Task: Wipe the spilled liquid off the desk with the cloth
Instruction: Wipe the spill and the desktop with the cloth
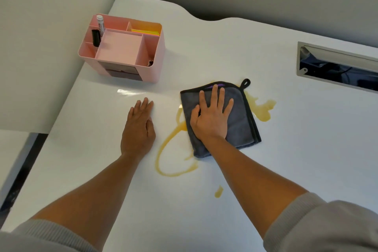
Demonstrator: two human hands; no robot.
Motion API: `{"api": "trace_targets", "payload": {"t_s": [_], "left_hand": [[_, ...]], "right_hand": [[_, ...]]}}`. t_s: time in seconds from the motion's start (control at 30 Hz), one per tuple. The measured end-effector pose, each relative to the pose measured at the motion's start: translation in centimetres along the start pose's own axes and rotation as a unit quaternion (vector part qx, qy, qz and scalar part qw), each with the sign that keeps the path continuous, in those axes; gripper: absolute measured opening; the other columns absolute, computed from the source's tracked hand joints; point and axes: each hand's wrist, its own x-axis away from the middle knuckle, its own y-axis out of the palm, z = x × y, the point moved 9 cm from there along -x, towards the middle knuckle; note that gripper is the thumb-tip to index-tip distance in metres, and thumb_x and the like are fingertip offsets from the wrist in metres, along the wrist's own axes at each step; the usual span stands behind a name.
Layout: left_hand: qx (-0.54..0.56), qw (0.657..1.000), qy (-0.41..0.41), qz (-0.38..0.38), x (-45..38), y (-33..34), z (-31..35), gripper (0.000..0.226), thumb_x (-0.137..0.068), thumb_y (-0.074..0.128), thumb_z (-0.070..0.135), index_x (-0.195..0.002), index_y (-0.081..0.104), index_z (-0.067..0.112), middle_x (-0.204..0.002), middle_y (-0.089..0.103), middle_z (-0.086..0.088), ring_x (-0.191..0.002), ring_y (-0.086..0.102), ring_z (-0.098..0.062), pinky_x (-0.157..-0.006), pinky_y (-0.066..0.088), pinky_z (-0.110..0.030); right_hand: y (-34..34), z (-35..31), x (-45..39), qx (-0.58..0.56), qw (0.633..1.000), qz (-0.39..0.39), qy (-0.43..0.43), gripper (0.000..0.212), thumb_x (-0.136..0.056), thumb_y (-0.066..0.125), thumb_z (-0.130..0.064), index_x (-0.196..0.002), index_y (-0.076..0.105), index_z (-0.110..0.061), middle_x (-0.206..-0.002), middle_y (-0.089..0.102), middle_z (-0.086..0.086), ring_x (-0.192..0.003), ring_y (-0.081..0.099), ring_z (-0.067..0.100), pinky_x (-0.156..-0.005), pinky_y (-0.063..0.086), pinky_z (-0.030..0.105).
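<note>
Head camera view, looking down at a white desk (266, 170) with two bare forearms reaching forward, grey sleeves pushed up near the bottom corners.

The right hand (211, 117) lies flat, palm down, on a folded dark grey cloth (243, 127). Its fingers (214, 96) are spread wide and straight, pressing on the cloth rather than gripping it; the thumb points left, at the cloth's left edge. The cloth has black trim, a sliver of purple at its far edge and a small black hanging loop (246, 83) at its far right corner. It sits near the middle of the desk, on top of the spilled liquid (163, 149).

The spill is yellow-amber. A thin curved streak loops out from under the cloth's left and near edges toward the person, a blotchy patch spreads from the cloth's right side, and a small separate drop lies nearer the person.

The left hand (140, 129) rests palm down on bare desk just left of the spill, fingers straight and close together, holding nothing.

Toward the desk's far left corner stands a pink desk organiser (155, 63) with compartments holding markers (98, 28) and yellow sticky notes (146, 32). Near the right edge is a grey rectangular cable opening (335, 65) set into the desk. Grey-white partition walls (51, 47) rise behind and to the left.
</note>
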Motion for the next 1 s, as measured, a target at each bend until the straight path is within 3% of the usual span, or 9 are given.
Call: {"api": "trace_targets", "payload": {"t_s": [0.4,0.5,0.67,0.9,1.0], "left_hand": [[-0.022,0.999,-0.033,0.033,4.1,-2.3,-2.9,0.054,-0.098,0.027,0.017,-0.151,0.037,0.019,-0.160,0.029,0.004,-0.150,0.016,-0.011,-0.124,0.012,-0.032],[-0.039,0.998,-0.037,0.038,4.7,-2.3,-2.7,0.055,-0.097,0.026,0.017,-0.151,0.036,0.019,-0.160,0.029,0.002,-0.151,0.017,-0.014,-0.124,0.010,-0.030],[-0.049,0.996,-0.047,0.056,5.9,-2.2,-2.3,0.057,-0.095,0.029,0.013,-0.152,0.035,0.018,-0.161,0.028,0.000,-0.151,0.017,-0.017,-0.124,0.008,-0.030],[-0.061,0.995,-0.052,0.055,7.9,-2.0,-2.4,0.055,-0.098,0.030,0.012,-0.153,0.032,0.018,-0.161,0.027,0.000,-0.151,0.015,-0.017,-0.124,0.007,-0.030],[-0.065,0.995,-0.064,0.051,9.0,-1.9,-2.6,0.053,-0.101,0.030,0.014,-0.154,0.030,0.017,-0.161,0.026,0.000,-0.151,0.015,-0.016,-0.123,0.006,-0.029]], "right_hand": [[1.3,-7.2,2.5,0.018,0.991,-0.021,-0.128,0.063,-0.097,0.016,-0.046,-0.156,0.025,-0.028,-0.167,0.007,0.016,-0.154,-0.001,0.033,-0.120,0.000,0.062],[1.6,-8.2,4.1,0.008,0.991,-0.020,-0.134,0.062,-0.098,0.019,-0.046,-0.156,0.026,-0.027,-0.167,0.007,0.014,-0.154,0.000,0.032,-0.121,-0.001,0.060],[2.1,-8.8,6.5,-0.017,0.995,-0.008,-0.103,0.065,-0.099,0.022,-0.043,-0.155,0.028,-0.010,-0.167,0.008,0.012,-0.154,0.001,0.027,-0.123,0.000,0.055],[2.6,-9.7,9.7,-0.045,0.989,-0.012,-0.137,0.066,-0.095,0.014,-0.034,-0.155,0.028,-0.011,-0.167,0.007,0.011,-0.155,0.001,0.025,-0.125,-0.001,0.047],[2.9,-9.7,11.1,-0.058,0.986,-0.021,-0.156,0.062,-0.097,0.020,-0.033,-0.155,0.028,-0.012,-0.167,0.008,0.011,-0.155,0.002,0.025,-0.126,0.000,0.043]]}}
